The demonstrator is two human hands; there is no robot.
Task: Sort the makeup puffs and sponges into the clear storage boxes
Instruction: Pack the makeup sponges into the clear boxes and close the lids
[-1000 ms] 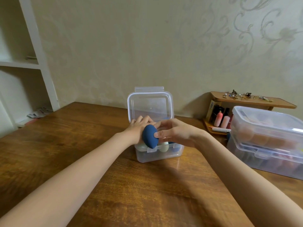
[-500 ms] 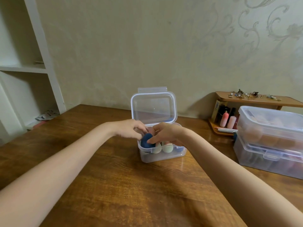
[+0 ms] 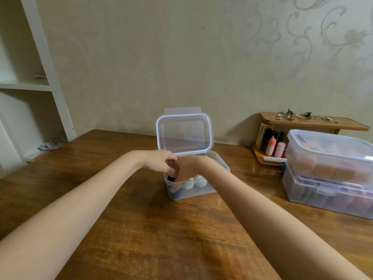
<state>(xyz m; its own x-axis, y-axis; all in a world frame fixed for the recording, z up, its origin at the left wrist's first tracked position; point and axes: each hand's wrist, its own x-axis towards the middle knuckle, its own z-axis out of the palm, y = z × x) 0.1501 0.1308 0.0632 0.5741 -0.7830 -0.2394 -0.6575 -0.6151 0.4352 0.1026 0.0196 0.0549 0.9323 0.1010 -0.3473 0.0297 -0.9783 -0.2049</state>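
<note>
Both hands in open clear box (image 3: 210, 190). Right hand (image 3: 187, 168) pushes blue sponge (image 3: 171, 178) down; left hand (image 3: 159, 160) curled, grip unclear. Overpacked sponges may spring out.

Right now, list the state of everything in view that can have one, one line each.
small clear box: lid up, several sponges inside.
blue sponge: down in the small clear box, mostly hidden by the hands.
left hand: fingers curled at the box's near left corner; grip unclear.
right hand: reaching into the box; fingers hidden.
stacked clear boxes: lids on, filled.
</note>
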